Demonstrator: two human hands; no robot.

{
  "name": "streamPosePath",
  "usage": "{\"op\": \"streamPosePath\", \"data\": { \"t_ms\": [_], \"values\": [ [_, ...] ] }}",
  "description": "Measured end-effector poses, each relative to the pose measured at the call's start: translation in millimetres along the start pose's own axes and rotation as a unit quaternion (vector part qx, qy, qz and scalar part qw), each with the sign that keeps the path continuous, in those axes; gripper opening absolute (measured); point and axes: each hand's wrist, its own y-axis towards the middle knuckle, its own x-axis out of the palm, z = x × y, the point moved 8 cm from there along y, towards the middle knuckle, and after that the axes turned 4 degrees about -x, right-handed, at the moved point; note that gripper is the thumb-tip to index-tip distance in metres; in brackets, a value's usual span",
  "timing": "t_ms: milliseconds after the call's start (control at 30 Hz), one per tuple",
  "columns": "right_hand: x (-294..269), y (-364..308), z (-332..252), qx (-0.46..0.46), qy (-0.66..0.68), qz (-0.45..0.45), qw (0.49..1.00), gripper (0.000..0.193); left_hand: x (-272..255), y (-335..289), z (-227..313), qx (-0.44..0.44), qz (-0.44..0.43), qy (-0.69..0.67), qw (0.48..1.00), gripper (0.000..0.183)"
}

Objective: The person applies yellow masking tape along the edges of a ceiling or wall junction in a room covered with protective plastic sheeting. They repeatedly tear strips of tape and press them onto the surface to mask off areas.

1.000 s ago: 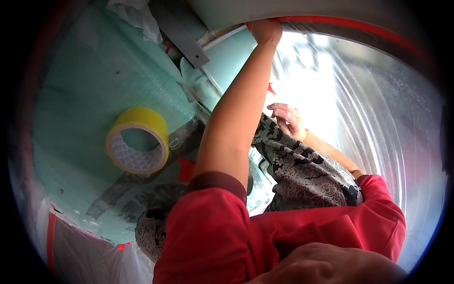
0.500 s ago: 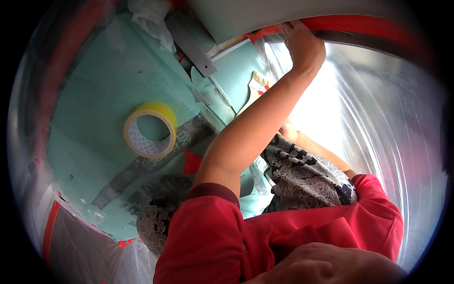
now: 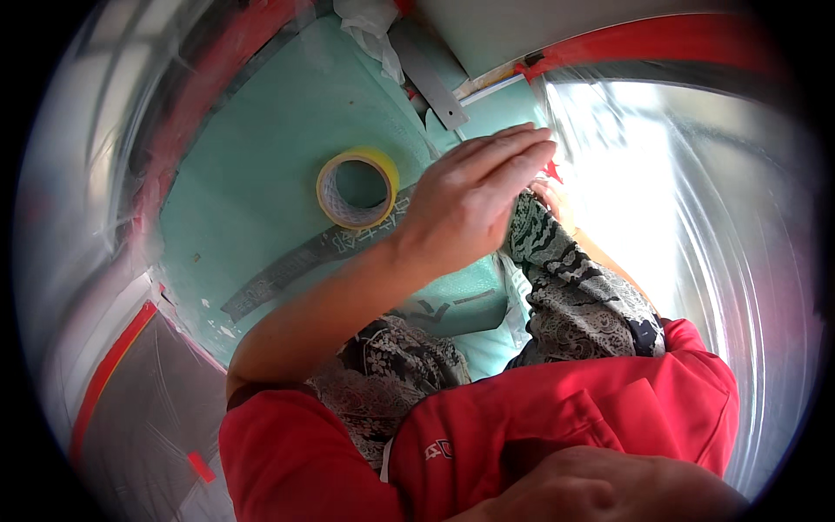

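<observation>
My left hand (image 3: 465, 204) reaches across to the right with its fingers stretched out side by side; its thumb and palm are hidden. Just beyond my left fingertips shows a small red scrap (image 3: 552, 170), above my right hand (image 3: 557, 200). My right hand is beside my patterned trouser knee (image 3: 535, 230), partly covered by the left. Its visible fingers look curled, but what they hold, if anything, is hidden. A yellow roll of tape (image 3: 383, 165) lies to the left of my left hand, on the green surface (image 3: 252, 165).
A flat grey metal bar (image 3: 430, 83) with a hole lies at the back, near crumpled white plastic film (image 3: 372, 35). Red tape (image 3: 644, 39) edges a grey panel (image 3: 574, 22). Clear plastic sheeting (image 3: 696, 217) hangs at the right. Dark printed marks (image 3: 296, 270) cross the green surface.
My left hand has come down from the red-taped panel edge to beside my right hand. The view has shifted, and the brush seen earlier is now out of sight.
</observation>
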Motion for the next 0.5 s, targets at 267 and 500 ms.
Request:
{"op": "streamPosePath", "data": {
  "t_ms": [267,500],
  "values": [
    [-25,91,-82,-0.199,0.003,0.04,0.979,0.033,-155,-149,-31,-0.229,0.091,0.4,0.883,0.036],
    [53,16,27,-0.025,-0.267,-0.258,0.928,0.036,-82,-120,1,-0.145,-0.054,0.302,0.941,0.053]
  ]
}}
